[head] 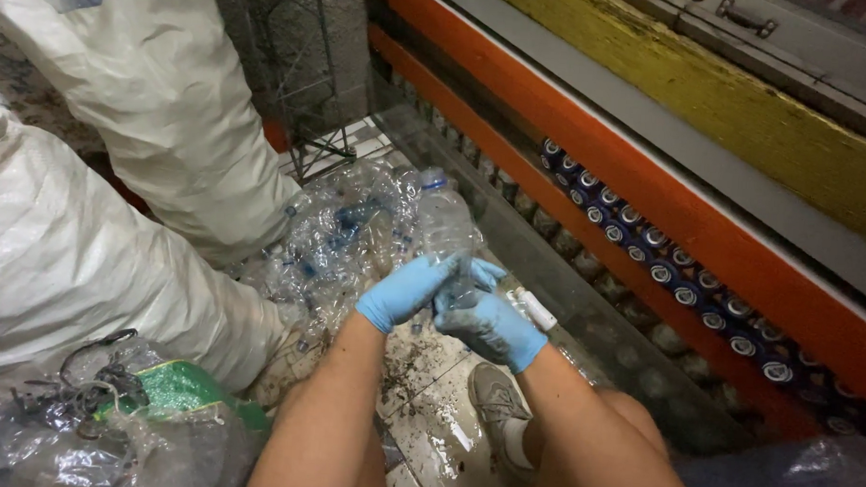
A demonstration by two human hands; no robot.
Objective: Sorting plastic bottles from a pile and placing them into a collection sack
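Both blue-gloved hands close on one clear plastic bottle [450, 236] with a blue cap: the left hand [414, 287] wraps its base, the right hand [493, 326] grips beside it, above a heap of crushed bottles [340, 244] by white sacks [158, 85].

Both gloved hands, left [407, 289] and right [488, 324], meet, fingers curled.
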